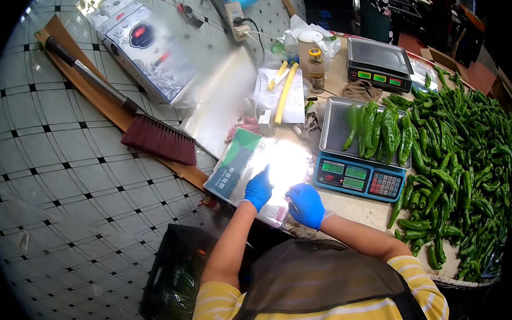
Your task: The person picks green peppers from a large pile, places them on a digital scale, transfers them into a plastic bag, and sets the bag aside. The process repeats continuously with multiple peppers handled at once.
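Note:
A stack of shiny clear plastic bags (294, 162) lies in front of me, partly washed out by glare. On its left side rests my left hand (259, 188) in a blue glove, fingers stretched out over the plastic. My right hand (306, 205), also gloved in blue, is closed at the right edge of the plastic, apparently pinching a bag; glare blurs the fingertips. A green and dark teal box (232, 163) lies beside the left hand. Right of the bags stands a blue digital scale (358, 179), with several long green peppers (381, 132) on its metal tray.
A big heap of green peppers (466, 173) covers the table's right side. Behind are a second scale (379, 56), a yellow-capped bottle (316, 70) and papers with yellow strips (286, 94). A brush (157, 139) and a large printed bag (148, 48) lie left; a dark crate (173, 272) stands below.

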